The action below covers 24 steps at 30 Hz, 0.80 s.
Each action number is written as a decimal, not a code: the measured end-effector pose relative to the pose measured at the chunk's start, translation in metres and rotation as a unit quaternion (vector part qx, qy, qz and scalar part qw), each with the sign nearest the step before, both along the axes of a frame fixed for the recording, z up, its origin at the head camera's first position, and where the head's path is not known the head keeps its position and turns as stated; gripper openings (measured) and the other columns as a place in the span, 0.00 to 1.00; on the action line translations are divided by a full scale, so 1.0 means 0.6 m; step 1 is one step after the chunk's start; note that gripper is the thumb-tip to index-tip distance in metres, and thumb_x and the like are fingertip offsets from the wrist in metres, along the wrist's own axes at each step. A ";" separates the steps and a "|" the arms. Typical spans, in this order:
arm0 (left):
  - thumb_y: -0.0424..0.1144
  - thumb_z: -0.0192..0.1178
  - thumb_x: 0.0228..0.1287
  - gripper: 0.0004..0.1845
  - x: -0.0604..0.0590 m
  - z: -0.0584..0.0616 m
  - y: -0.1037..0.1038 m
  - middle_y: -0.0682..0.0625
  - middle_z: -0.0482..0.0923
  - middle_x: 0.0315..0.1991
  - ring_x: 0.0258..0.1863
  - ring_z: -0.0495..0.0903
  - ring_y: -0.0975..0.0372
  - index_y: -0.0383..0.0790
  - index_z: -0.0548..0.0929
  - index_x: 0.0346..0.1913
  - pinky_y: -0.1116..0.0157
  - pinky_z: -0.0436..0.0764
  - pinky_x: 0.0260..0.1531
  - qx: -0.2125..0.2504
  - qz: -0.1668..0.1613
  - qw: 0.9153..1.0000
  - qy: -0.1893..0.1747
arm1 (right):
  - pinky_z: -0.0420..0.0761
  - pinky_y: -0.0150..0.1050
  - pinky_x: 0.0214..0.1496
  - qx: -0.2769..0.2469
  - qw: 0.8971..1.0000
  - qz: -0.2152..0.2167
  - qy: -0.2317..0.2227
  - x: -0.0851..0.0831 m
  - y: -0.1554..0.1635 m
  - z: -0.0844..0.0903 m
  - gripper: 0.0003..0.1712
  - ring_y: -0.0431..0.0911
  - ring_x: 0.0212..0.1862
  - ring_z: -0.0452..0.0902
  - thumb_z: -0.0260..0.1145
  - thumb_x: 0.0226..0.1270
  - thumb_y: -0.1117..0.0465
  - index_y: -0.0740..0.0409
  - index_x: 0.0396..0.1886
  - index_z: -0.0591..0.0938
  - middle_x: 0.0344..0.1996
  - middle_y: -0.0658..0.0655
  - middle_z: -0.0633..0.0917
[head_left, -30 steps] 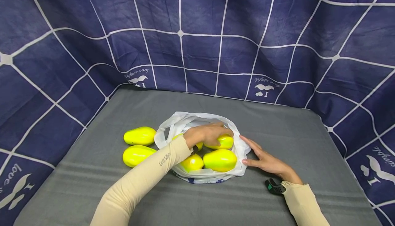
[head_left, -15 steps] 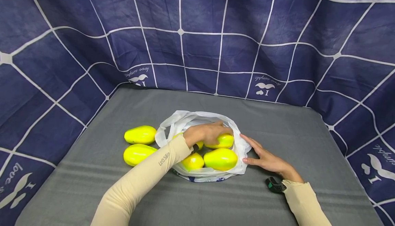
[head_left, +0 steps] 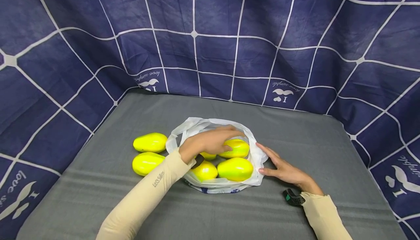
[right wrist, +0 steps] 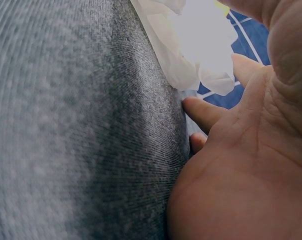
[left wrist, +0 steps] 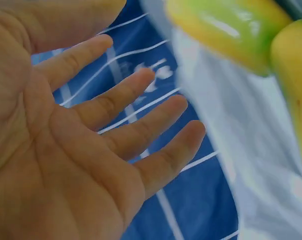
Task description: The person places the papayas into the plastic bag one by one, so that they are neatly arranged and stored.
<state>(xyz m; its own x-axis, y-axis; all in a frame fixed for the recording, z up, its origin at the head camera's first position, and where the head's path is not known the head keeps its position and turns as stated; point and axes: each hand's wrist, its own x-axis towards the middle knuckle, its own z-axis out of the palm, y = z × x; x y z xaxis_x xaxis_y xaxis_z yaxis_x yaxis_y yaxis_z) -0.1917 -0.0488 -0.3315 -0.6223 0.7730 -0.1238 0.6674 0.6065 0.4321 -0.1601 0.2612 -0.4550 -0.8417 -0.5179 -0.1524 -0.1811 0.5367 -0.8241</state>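
Mangoes [head_left: 234, 169] in bag [head_left: 256, 157], under fingers [head_left: 229, 133]

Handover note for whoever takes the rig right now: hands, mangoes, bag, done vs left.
Left hand: open, fingers spread over the mangoes in the white plastic bag, holding nothing.
Right hand: open, flat on the grey table, fingertips at the bag's right edge.
Done: four mangoes in the bag, including the front one.
Left: two mangoes outside, left of the bag.
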 end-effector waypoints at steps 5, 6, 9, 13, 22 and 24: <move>0.36 0.59 0.72 0.29 0.034 0.026 -0.063 0.50 0.68 0.72 0.73 0.65 0.57 0.49 0.68 0.74 0.55 0.66 0.72 0.078 0.016 0.996 0.026 | 0.44 0.75 0.70 0.004 1.000 0.000 -0.003 -0.001 -0.003 0.000 0.53 0.61 0.79 0.38 0.71 0.66 0.50 0.30 0.81 0.48 0.81 0.58 0.47; 0.37 0.59 0.72 0.29 0.040 0.031 -0.079 0.50 0.69 0.71 0.72 0.67 0.57 0.48 0.68 0.74 0.54 0.67 0.71 0.094 0.021 0.995 0.036 | 0.44 0.75 0.70 0.006 1.000 0.000 -0.002 -0.001 -0.004 -0.001 0.53 0.61 0.79 0.38 0.71 0.66 0.50 0.30 0.81 0.48 0.81 0.58 0.47; 0.40 0.61 0.72 0.28 0.055 0.045 -0.128 0.48 0.71 0.69 0.69 0.70 0.56 0.47 0.70 0.73 0.52 0.70 0.69 0.130 0.046 0.989 0.061 | 0.45 0.74 0.71 0.008 1.000 0.001 0.002 -0.003 -0.004 -0.001 0.52 0.61 0.79 0.38 0.70 0.66 0.50 0.30 0.81 0.48 0.81 0.57 0.47; 0.41 0.63 0.70 0.29 0.062 0.055 -0.192 0.47 0.73 0.67 0.67 0.72 0.55 0.44 0.71 0.72 0.51 0.72 0.67 0.154 0.088 0.981 0.080 | 0.45 0.74 0.70 0.008 1.000 0.001 0.008 -0.003 -0.003 -0.002 0.52 0.61 0.79 0.39 0.70 0.67 0.50 0.30 0.81 0.49 0.81 0.57 0.47; 0.39 0.66 0.67 0.30 0.066 0.026 -0.309 0.46 0.70 0.70 0.70 0.69 0.50 0.46 0.71 0.71 0.45 0.68 0.67 0.159 0.176 0.969 0.067 | 0.45 0.73 0.70 0.006 1.000 0.006 0.014 0.000 -0.002 0.000 0.52 0.61 0.79 0.38 0.70 0.67 0.52 0.32 0.81 0.49 0.81 0.58 0.47; 0.39 0.66 0.67 0.30 0.066 0.017 -0.325 0.46 0.70 0.70 0.70 0.68 0.49 0.47 0.72 0.71 0.44 0.68 0.67 0.162 0.186 0.967 0.064 | 0.44 0.73 0.70 0.003 1.000 0.008 0.014 0.000 -0.003 0.002 0.52 0.62 0.79 0.38 0.70 0.67 0.53 0.34 0.81 0.49 0.81 0.58 0.47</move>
<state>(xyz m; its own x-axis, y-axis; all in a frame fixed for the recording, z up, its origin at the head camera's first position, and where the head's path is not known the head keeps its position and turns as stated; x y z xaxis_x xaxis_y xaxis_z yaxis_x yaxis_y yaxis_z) -0.1523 -0.2435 -0.3212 -0.8585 0.4785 0.1845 0.4904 0.6607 0.5683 -0.1602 0.2594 -0.4539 -0.8370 -0.5309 -0.1324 -0.2126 0.5385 -0.8154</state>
